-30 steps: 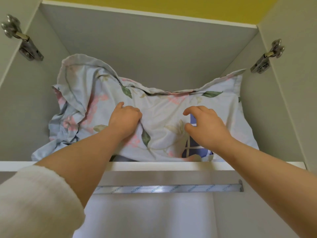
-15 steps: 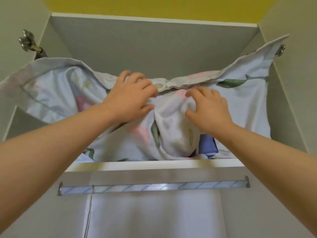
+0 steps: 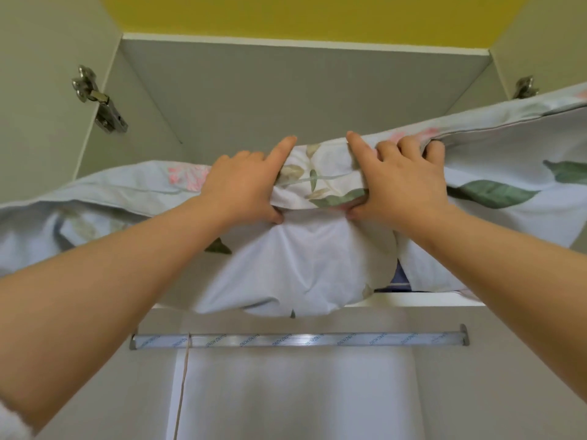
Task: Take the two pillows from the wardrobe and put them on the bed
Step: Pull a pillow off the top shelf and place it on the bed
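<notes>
A pale blue floral pillow (image 3: 298, 265) with green leaves and pink flowers hangs half out over the front edge of the wardrobe's top shelf (image 3: 413, 301). My left hand (image 3: 244, 188) and my right hand (image 3: 400, 182) both pinch a fold of its cover at the middle, thumbs underneath. Its flat borders spread wide to the left and right. A bit of dark blue checked fabric (image 3: 400, 279) shows beneath it on the shelf; whether that is the second pillow I cannot tell.
The open wardrobe doors stand at both sides, with metal hinges at the left (image 3: 100, 101) and right (image 3: 525, 88). A hanging rail (image 3: 298, 339) runs below the shelf, with white cloth (image 3: 286, 395) under it. A yellow wall is above.
Both hands have pulled the pillow up and forward, out past the shelf edge. Its borders now spread wider, and the right corner runs past the frame's edge.
</notes>
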A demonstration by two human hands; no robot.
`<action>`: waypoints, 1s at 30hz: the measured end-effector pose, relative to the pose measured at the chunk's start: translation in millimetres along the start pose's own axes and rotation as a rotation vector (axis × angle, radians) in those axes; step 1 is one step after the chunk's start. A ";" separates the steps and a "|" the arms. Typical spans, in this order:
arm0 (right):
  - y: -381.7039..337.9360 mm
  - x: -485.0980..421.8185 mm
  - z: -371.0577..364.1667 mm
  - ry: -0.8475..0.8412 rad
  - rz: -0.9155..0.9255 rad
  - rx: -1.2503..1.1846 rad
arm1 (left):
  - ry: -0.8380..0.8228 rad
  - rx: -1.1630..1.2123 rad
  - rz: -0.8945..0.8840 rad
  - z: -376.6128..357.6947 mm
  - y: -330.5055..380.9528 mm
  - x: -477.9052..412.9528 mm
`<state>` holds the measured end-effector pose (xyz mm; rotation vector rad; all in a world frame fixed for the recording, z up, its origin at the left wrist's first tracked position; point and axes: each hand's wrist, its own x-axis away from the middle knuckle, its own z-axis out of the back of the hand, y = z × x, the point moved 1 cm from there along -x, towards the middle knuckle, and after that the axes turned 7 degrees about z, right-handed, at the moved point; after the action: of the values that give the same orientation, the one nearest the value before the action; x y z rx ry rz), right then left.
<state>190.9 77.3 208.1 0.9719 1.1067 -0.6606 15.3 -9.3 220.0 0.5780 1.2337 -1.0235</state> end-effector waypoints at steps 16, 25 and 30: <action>-9.0 84.5 -4.2 -0.021 0.089 -0.068 | -0.425 0.360 0.236 18.6 -8.7 17.5; -15.3 97.0 35.6 -0.782 -0.001 -0.405 | -0.627 0.190 0.251 -17.0 -2.9 26.3; -3.3 57.9 51.0 -0.538 -0.248 -0.813 | -0.577 0.167 0.208 -18.1 -2.1 32.6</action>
<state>229.3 31.5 159.2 -0.0485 0.8842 -0.5450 4.6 -5.6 184.4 0.4799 0.5726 -1.0263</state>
